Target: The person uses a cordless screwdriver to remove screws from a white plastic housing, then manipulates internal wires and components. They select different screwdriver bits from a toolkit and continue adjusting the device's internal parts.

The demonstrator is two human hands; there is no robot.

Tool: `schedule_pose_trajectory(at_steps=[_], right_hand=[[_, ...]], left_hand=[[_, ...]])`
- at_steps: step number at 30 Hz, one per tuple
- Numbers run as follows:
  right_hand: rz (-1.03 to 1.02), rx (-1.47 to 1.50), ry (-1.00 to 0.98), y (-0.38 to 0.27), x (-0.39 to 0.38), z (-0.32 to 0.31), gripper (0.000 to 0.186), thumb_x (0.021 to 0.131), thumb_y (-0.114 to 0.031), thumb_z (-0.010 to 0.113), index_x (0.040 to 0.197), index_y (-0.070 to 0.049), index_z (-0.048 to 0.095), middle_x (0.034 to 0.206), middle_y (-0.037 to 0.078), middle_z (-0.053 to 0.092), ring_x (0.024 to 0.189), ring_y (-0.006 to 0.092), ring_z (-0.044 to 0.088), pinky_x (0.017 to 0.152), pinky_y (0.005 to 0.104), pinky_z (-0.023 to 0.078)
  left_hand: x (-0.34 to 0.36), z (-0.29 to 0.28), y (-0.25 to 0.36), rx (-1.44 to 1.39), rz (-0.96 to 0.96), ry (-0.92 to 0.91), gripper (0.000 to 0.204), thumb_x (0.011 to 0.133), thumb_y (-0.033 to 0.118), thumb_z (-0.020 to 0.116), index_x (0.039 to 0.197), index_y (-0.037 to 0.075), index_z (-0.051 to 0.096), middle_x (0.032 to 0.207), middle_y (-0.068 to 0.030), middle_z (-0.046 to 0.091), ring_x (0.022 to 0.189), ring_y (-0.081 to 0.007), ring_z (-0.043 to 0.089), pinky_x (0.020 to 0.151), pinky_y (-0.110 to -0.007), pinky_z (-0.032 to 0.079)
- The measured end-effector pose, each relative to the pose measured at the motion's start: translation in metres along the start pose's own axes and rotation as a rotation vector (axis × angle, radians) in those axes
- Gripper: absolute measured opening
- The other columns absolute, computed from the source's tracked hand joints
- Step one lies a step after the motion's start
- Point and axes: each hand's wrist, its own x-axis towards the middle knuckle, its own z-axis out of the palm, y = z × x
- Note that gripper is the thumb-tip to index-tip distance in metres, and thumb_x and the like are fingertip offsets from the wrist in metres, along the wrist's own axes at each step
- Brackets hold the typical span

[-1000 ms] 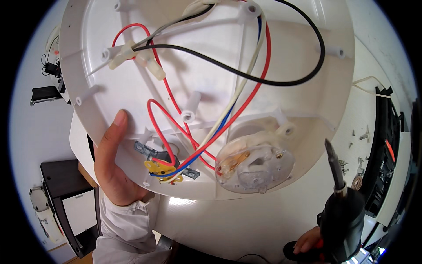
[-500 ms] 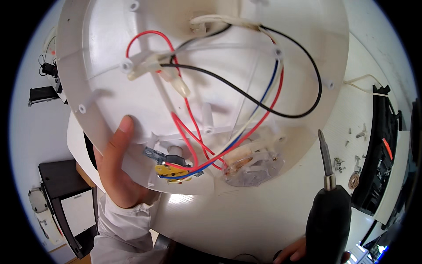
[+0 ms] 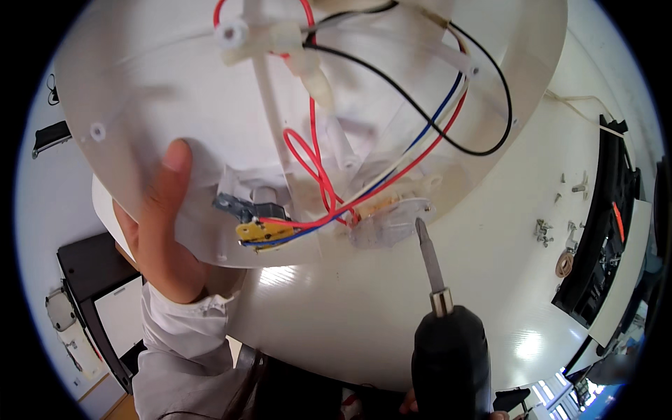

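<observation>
- Head view: the left hand (image 3: 164, 238) gripped the lower left rim of a white round housing (image 3: 189, 105), thumb flat on the inner face, the other fingers mostly hidden behind it.
- The white round housing filled the upper middle, above the white table (image 3: 350, 315), its inner side facing the camera.
- The right hand (image 3: 409, 403), barely showing at the lower edge, was closed around a black screwdriver (image 3: 451, 357); most of its fingers were hidden.
- The screwdriver's bit (image 3: 430, 259) pointed up, its tip at the edge of a clear plastic part (image 3: 392, 227); whether they touched could not be told.
- Near the left thumb sat a yellow switch (image 3: 264, 232), with red and blue wires running to it.
- A black wire (image 3: 381, 73) looped above.
- Screws (image 3: 543, 231) lay at right beside a black tray (image 3: 602, 238).
</observation>
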Motion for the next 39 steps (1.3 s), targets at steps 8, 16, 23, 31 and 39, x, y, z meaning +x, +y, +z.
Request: schedule_pose_trajectory(at_steps=[8, 16, 23, 31, 39], right_hand=[[-0.14, 0.149, 0.051, 0.012, 0.004, 0.007, 0.055, 0.069, -0.041, 0.057, 0.093, 0.009, 0.054, 0.074, 0.011, 0.059, 0.062, 0.0191, 0.054, 0.055, 0.0291, 0.04], [-0.018, -0.216, -0.28, 0.076, -0.092, -0.035, 0.06, 0.068, -0.047, 0.055, 0.093, 0.007, 0.056, 0.078, 0.014, 0.059, 0.067, 0.0223, 0.054, 0.061, 0.0315, 0.04], [-0.181, 0.156, 0.08, 0.013, 0.014, 0.011, 0.054, 0.066, -0.043, 0.059, 0.086, 0.007, 0.056, 0.069, 0.011, 0.061, 0.057, 0.0197, 0.056, 0.052, 0.0286, 0.041], [-0.156, 0.148, 0.012, 0.001, 0.022, 0.007, 0.059, 0.066, -0.041, 0.059, 0.093, 0.011, 0.055, 0.074, 0.013, 0.062, 0.062, 0.0202, 0.057, 0.056, 0.0275, 0.042], [-0.158, 0.224, 0.074, 0.0, 0.024, 0.015, 0.059, 0.067, -0.038, 0.06, 0.097, 0.013, 0.053, 0.076, 0.014, 0.062, 0.063, 0.0188, 0.057, 0.056, 0.0269, 0.042]], left_hand=[[0.0, -0.007, -0.005, 0.043, 0.043, 0.046, 0.034, 0.083, 0.019, 0.055, 0.109, -0.003, 0.057, 0.108, -0.0122, 0.053, 0.1, -0.0209, 0.053, 0.086, -0.033, 0.043], [-0.002, -0.008, -0.006, 0.039, 0.103, 0.006, 0.033, 0.085, 0.022, 0.05, 0.108, 0.002, 0.06, 0.114, -0.0138, 0.052, 0.106, -0.0234, 0.052, 0.092, -0.037, 0.043], [-0.005, -0.007, -0.005, 0.074, 0.017, 0.097, 0.036, 0.082, 0.024, 0.052, 0.11, 0.002, 0.058, 0.114, -0.0137, 0.052, 0.104, -0.0241, 0.053, 0.091, -0.037, 0.044], [-0.004, -0.004, -0.006, -0.052, -0.045, 0.133, 0.04, 0.078, 0.025, 0.057, 0.11, 0.001, 0.056, 0.11, -0.0132, 0.052, 0.103, -0.0237, 0.053, 0.089, -0.036, 0.046], [-0.003, -0.007, -0.007, -0.013, -0.013, 0.114, 0.038, 0.079, 0.024, 0.056, 0.107, 0.0, 0.057, 0.106, -0.0135, 0.054, 0.099, -0.0244, 0.055, 0.085, -0.037, 0.048]])
